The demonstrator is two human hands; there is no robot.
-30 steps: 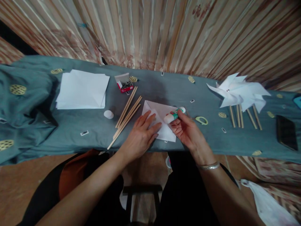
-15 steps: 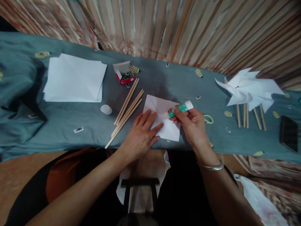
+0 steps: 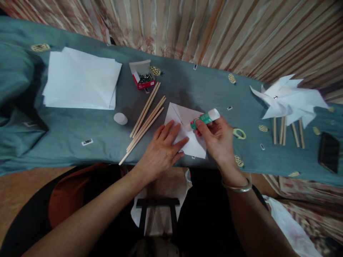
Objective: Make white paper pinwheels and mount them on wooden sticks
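Note:
A square sheet of white paper [image 3: 194, 144] with cut or creased diagonal lines lies at the front of the cloth-covered table. My left hand [image 3: 164, 148] rests flat on its left part, fingers spread. In my right hand [image 3: 218, 137] is a green and white glue stick [image 3: 205, 118], tilted, its tip at the middle of the paper. Whether the tip touches the paper I cannot tell. A white cap [image 3: 120, 119] stands to the left, past several thin wooden sticks [image 3: 146, 121] beside my left hand.
A stack of white paper [image 3: 81, 80] lies at the left. Behind the sticks is an open red box [image 3: 145, 81] of small metal pins. Right of my right hand are green-handled scissors [image 3: 239, 134], paper pinwheels [image 3: 292, 98] on sticks and a dark phone [image 3: 329, 152].
The view has shifted slightly. The glue stick has moved a little and tilts more steeply over the paper. My left hand keeps its place on the sheet.

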